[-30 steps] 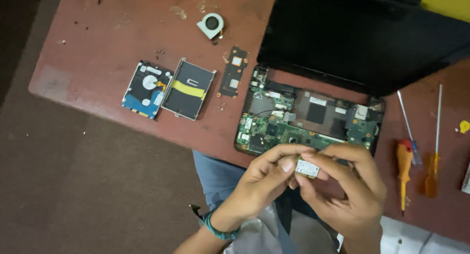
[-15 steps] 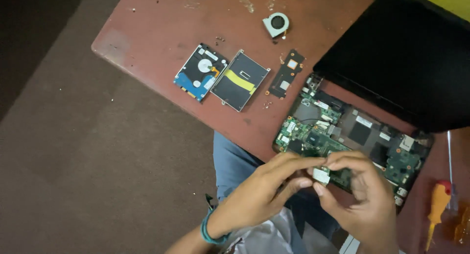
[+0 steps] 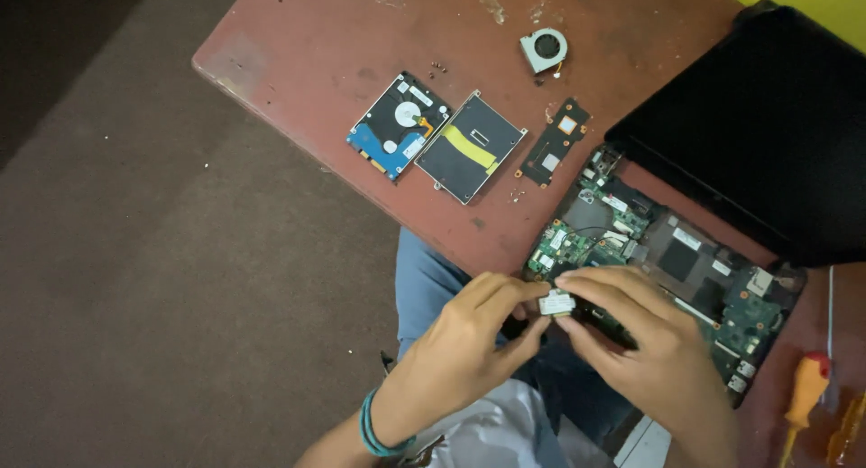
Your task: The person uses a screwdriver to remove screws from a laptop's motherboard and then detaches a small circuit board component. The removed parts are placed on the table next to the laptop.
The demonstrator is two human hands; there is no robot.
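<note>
While green circuitry lies bare on the motherboard (image 3: 667, 261), left hand (image 3: 469, 351) and right hand (image 3: 645, 342) pinch a small flat card (image 3: 557, 302).

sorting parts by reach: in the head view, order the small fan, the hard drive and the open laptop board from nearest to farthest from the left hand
1. Laptop board, just above and right of the left hand.
2. Hard drive, up and to the left on the table.
3. Small fan, farthest, near the table's far edge.
</note>
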